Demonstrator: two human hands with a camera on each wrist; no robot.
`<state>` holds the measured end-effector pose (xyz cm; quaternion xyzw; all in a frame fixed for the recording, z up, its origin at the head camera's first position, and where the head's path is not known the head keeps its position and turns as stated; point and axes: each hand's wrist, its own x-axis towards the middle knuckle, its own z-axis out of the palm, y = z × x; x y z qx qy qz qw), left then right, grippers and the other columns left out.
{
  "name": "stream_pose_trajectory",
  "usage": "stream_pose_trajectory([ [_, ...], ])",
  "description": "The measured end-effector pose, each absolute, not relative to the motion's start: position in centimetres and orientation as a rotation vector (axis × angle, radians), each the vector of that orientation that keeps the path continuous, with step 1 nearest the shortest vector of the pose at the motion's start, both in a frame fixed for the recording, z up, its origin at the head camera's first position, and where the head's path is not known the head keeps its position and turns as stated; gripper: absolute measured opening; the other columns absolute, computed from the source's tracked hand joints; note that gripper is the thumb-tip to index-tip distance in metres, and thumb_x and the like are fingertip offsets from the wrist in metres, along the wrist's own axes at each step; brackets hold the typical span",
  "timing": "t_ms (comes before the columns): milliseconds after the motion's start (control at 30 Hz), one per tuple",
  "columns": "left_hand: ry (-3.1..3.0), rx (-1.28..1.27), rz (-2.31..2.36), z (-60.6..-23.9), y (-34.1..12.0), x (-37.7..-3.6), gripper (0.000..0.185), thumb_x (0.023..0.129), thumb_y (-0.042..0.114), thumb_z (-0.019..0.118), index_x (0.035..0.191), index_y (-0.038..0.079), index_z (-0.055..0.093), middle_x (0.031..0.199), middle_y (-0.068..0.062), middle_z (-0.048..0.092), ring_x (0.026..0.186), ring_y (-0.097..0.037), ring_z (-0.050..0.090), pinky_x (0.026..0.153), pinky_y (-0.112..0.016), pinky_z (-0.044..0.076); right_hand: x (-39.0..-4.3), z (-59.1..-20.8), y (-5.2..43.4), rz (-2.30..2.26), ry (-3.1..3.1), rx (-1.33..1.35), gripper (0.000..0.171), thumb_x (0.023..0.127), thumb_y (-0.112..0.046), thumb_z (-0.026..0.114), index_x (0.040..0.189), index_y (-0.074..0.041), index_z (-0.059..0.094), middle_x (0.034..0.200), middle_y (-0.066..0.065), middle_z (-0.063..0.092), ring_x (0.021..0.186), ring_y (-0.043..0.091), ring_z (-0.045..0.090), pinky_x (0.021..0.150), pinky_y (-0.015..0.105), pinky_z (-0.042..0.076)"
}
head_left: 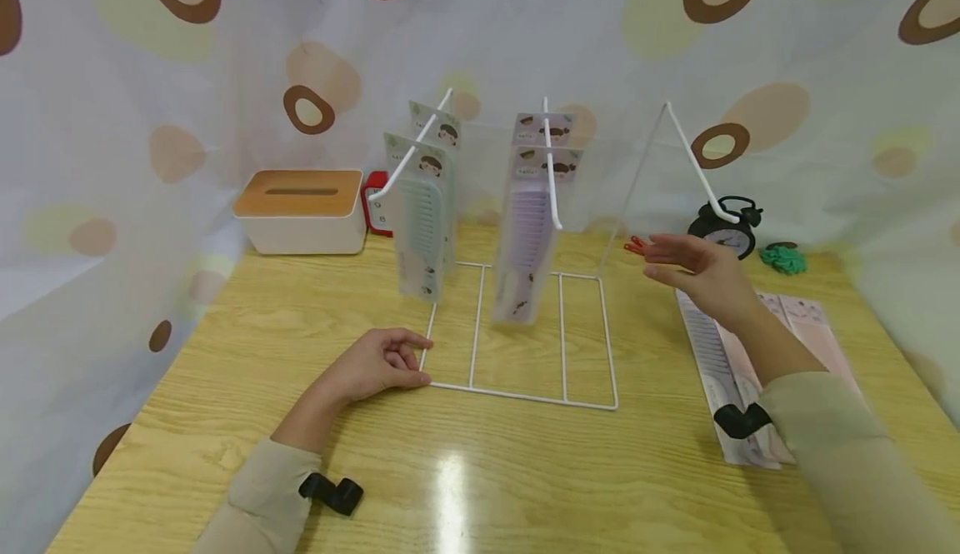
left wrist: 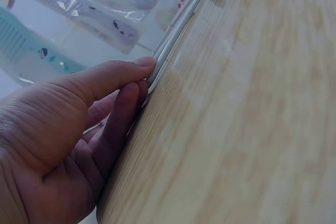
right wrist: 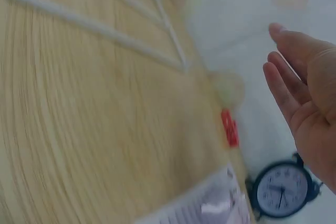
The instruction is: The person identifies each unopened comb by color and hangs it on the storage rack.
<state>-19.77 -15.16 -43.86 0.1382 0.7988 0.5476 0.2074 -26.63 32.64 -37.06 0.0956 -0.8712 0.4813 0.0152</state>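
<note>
A white wire rack [head_left: 517,391] stands on the wooden table [head_left: 450,471]. Green comb packs [head_left: 423,221] hang on its left peg, purple comb packs [head_left: 528,229] on its middle peg, and the right peg [head_left: 701,167] is bare. My left hand [head_left: 382,362] rests on the table and its thumb and fingers [left wrist: 126,77] pinch the rack's front left corner [left wrist: 168,51]. My right hand [head_left: 693,271] hovers open, fingers straight, above the table right of the rack, holding nothing. More pink comb packs [head_left: 750,371] lie flat under my right forearm.
A white tissue box with a wooden lid [head_left: 303,208] and a red object [head_left: 375,200] stand at the back left. A black alarm clock [head_left: 727,229], a green hair tie [head_left: 783,258] and a red clip [head_left: 636,246] sit at the back right. Patterned curtain surrounds the table.
</note>
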Motion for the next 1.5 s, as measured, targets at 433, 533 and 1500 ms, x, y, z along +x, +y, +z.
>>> stream_pose_trajectory([
  [433,2.225,0.403,1.533,-43.9,-15.2,-19.8,0.053,0.082,0.011,0.082,0.128,-0.002,0.062,0.085,-0.004,0.063,0.067,-0.008,0.057,0.067,-0.022,0.051,-27.7,-40.1,38.7,1.088,-3.029,0.230,0.069,0.091,-0.034,0.074,0.149,-0.012,0.045,0.140,0.016,0.059,0.110,-0.003,0.055,0.085,0.010,0.041],
  [533,2.231,0.406,1.530,-44.0,-15.2,-19.8,0.052,0.081,0.011,0.082,0.128,-0.002,0.062,0.085,-0.004,0.063,0.067,-0.008,0.057,0.067,-0.022,0.051,-28.0,-40.9,39.4,0.948,-3.064,0.250,0.069,0.089,-0.031,0.077,0.148,-0.012,0.048,0.139,0.015,0.060,0.111,0.014,0.052,0.085,0.021,0.040],
  [1500,2.222,0.395,1.540,-43.9,-15.1,-19.6,0.051,0.083,0.010,0.081,0.128,-0.002,0.062,0.085,-0.003,0.063,0.068,-0.010,0.060,0.071,-0.023,0.052,-26.7,-39.9,35.6,1.324,-2.770,-0.063,0.063,0.093,-0.046,0.067,0.148,-0.024,0.048,0.117,-0.015,0.061,0.122,0.006,0.047,0.107,0.039,0.039],
])
